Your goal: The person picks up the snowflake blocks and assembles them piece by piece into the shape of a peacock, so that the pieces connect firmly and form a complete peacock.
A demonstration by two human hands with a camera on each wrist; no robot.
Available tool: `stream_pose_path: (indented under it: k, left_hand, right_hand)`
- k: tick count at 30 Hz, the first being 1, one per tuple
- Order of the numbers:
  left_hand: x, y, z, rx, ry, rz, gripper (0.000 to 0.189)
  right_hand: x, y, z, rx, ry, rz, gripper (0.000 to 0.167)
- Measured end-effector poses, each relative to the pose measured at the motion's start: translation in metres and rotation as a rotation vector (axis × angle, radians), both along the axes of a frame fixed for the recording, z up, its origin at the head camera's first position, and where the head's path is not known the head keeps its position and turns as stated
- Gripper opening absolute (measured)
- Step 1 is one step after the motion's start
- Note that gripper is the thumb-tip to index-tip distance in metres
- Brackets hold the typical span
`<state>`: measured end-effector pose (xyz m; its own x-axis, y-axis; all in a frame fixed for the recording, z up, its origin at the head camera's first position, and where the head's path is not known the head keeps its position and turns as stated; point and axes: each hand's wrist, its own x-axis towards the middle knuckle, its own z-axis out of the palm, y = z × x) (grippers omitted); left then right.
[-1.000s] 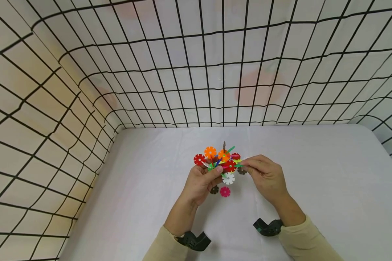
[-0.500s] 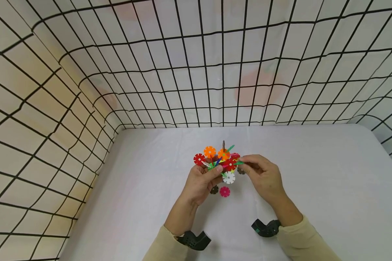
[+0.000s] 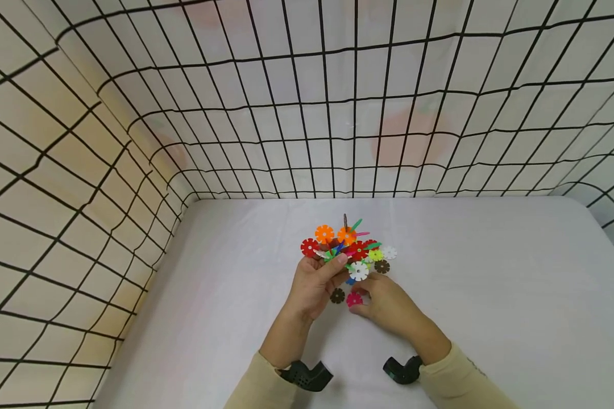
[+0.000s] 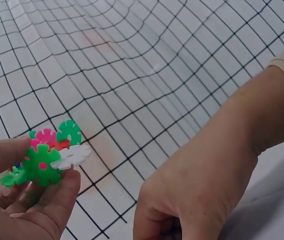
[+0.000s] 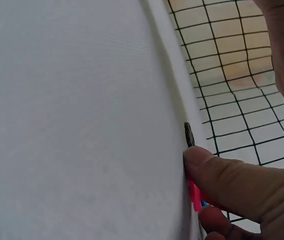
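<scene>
My left hand (image 3: 309, 287) grips a cluster of interlocking snowflake discs (image 3: 358, 250) above the table, its thumb across the near side. The cluster mixes red, orange, green, yellow, brown and white discs. In the left wrist view a green disc (image 4: 43, 165) faces the camera between thumb and fingers. Below the cluster, a loose pink snowflake disc (image 3: 355, 299) lies on the table, with the thumb and fingers of my right hand (image 3: 389, 304) closed about its edge. In the right wrist view the thumb covers part of that disc. A dark brown disc (image 3: 337, 296) lies beside it.
A white cloth covers the table (image 3: 491, 284). Black wire mesh (image 3: 327, 122) stands along the back and both sides, with pale cloth behind it. Each wrist wears a black camera mount, the left mount (image 3: 307, 376) and right mount (image 3: 403, 370).
My right hand has let go of the green disc at the cluster's right side and moved down and left to the pink disc. The left hand keeps its hold on the cluster.
</scene>
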<state>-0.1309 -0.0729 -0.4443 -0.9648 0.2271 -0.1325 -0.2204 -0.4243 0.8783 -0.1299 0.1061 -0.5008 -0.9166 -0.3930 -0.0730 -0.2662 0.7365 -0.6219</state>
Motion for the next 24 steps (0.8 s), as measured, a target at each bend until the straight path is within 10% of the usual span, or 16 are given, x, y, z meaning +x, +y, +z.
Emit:
stream_pose_path:
  k: [24]
  left_hand:
    - [0.0009,0.0028,0.001,-0.012,-0.029,-0.001,0.047]
  right_hand:
    - [-0.0031,0.0092,0.0015,-0.118,-0.126,-0.021,0.027]
